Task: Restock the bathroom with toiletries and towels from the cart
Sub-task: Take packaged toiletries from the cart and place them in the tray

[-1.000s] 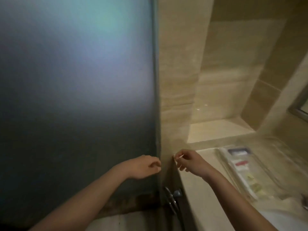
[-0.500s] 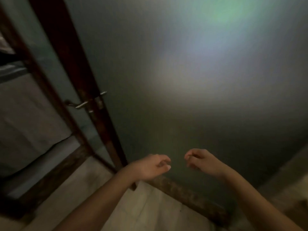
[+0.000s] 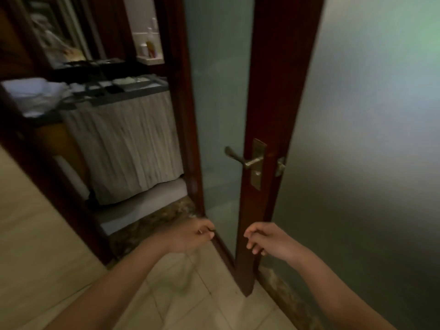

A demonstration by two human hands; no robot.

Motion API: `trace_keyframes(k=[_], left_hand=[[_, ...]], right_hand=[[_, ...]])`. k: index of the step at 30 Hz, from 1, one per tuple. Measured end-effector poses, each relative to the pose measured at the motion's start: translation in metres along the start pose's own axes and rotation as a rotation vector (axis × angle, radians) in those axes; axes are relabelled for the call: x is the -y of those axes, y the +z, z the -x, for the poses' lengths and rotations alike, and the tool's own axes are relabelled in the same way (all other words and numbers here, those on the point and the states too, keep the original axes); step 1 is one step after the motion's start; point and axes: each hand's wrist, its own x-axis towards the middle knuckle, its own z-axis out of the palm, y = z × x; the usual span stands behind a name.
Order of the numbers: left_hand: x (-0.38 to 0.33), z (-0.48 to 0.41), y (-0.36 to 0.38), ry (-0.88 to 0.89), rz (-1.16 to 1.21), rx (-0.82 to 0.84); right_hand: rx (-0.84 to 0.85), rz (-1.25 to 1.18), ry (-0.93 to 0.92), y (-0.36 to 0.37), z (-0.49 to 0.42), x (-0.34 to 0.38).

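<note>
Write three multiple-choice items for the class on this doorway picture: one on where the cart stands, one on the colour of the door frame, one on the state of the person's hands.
1. Where does the cart with the pale pleated skirt stand?
A. beyond the doorway, left of the door
B. right of the door
C. inside, by the hands

2. What colour is the wooden door frame around the frosted glass?
A. white
B. dark reddish brown
C. grey

3. What do the left hand and the right hand hold?
A. a towel
B. the brass lever handle
C. nothing visible

Answers: 1 A, the cart shows through the opening on the left. 2 B, the wood is reddish brown. 3 C, both hands are loosely curled below the brass lever handle, apart from it.
</note>
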Motion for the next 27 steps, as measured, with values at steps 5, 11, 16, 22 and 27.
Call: trace_keyframes(k=[5, 11, 16, 22, 27], left_hand=[[0.057, 0.021, -0.051, -0.085, 0.092, -0.186], [0.12, 0.037, -0.097, -0.234, 0.154, -0.369], [0.158, 0.026, -0.138, -0.271, 0.199, -0.398], [0.197, -0.035, -0.204, -0.346, 0.442, -0.5], [0.219, -0.088, -0.248, -0.397, 0.733, -0.655]], right_hand=[[0.107, 0.017, -0.065, 0.033, -0.072, 0.07], [0.14, -0.038, -0.209, 0.085, -0.16, 0.134], [0.265, -0.017, -0.227, 0.111, -0.235, 0.17], [0.342, -0.331, -0.101, 0.104, -0.342, 0.221], [0.354, -0.549, 0.072, 0.118, -0.412, 0.259]])
